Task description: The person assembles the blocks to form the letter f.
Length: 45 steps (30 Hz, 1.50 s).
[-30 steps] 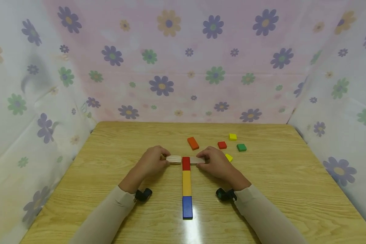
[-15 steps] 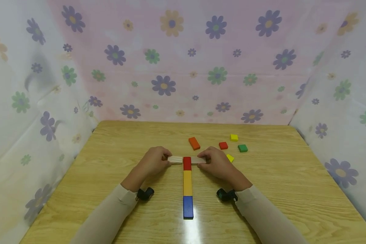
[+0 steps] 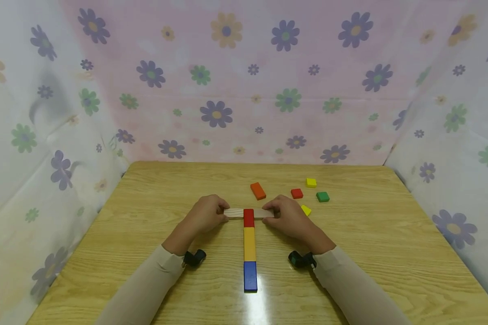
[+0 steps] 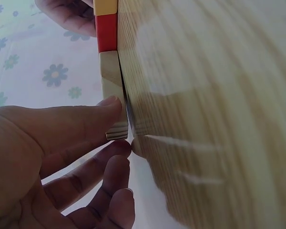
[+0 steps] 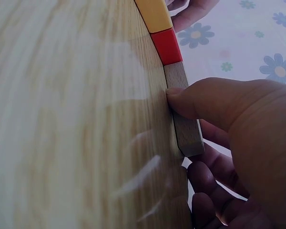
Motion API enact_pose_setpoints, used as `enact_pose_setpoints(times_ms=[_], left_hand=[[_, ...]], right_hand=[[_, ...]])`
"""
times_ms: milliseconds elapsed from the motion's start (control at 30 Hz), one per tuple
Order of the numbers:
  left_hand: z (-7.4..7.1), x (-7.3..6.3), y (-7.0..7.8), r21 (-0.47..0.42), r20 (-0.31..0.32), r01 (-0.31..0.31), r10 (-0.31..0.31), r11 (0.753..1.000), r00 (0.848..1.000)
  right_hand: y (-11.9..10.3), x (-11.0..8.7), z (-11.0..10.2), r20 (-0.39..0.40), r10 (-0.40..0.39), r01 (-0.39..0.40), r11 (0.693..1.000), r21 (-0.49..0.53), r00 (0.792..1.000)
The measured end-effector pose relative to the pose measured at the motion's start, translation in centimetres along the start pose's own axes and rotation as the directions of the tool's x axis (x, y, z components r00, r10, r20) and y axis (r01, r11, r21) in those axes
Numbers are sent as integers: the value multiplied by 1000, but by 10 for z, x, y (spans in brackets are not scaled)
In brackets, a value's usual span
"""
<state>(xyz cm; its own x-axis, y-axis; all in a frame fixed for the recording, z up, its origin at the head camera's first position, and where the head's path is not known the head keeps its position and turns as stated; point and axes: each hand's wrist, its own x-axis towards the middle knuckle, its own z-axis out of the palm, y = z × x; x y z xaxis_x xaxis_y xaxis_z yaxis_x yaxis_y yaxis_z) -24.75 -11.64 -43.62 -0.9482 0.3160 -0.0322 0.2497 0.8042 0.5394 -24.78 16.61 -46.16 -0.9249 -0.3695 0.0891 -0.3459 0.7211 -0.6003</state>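
My left hand (image 3: 206, 214) pinches a pale, striped wooden block (image 3: 234, 213) whose inner end meets the left side of a red block (image 3: 248, 218). On the red block's other side, my right hand (image 3: 286, 216) holds a greyer wooden block (image 3: 262, 214) between thumb and fingers, its end against the red. From the red block a straight row runs towards me: a yellow-orange block (image 3: 249, 244), then a blue block (image 3: 250, 276) nearest. Together they form a T. In the left wrist view the thumb (image 4: 109, 112) presses the pale block's near face.
Beyond the hands an orange block (image 3: 258, 191) lies tilted on the wooden table (image 3: 166, 180). To its right are small red (image 3: 296, 193), green (image 3: 323, 197) and yellow (image 3: 311, 183) pieces. Another yellow piece (image 3: 306, 210) is partly hidden behind my right hand. Flowered cloth surrounds the table.
My left hand has slid the pale block slightly right, closing the small gap to the red block. The right hand keeps its place, and the other blocks have not moved.
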Motion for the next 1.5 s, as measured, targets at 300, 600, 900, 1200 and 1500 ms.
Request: enact_pose_setpoints(times_ms=[300,600,900,1200,1500], left_hand=[[-1,-3,1,32,-9,-37,38,999,999],[0,-4,2,41,-14,-42,42,998,999],[2,-3,-1,84,-18,-22,24,996,1000],[1,-4,1,96,-26,-14,17,995,1000],[1,-3,1,100,-19,-6,8,995,1000]], right_hand=[[-2,0,0,0,11,-11,1000,-5,1000],[-3,0,0,10,23,-23,1000,-6,1000],[-3,0,-1,10,31,-31,1000,0,999],[-2,0,-1,10,35,-35,999,-4,999],[-2,0,0,9,28,-28,1000,-3,1000]])
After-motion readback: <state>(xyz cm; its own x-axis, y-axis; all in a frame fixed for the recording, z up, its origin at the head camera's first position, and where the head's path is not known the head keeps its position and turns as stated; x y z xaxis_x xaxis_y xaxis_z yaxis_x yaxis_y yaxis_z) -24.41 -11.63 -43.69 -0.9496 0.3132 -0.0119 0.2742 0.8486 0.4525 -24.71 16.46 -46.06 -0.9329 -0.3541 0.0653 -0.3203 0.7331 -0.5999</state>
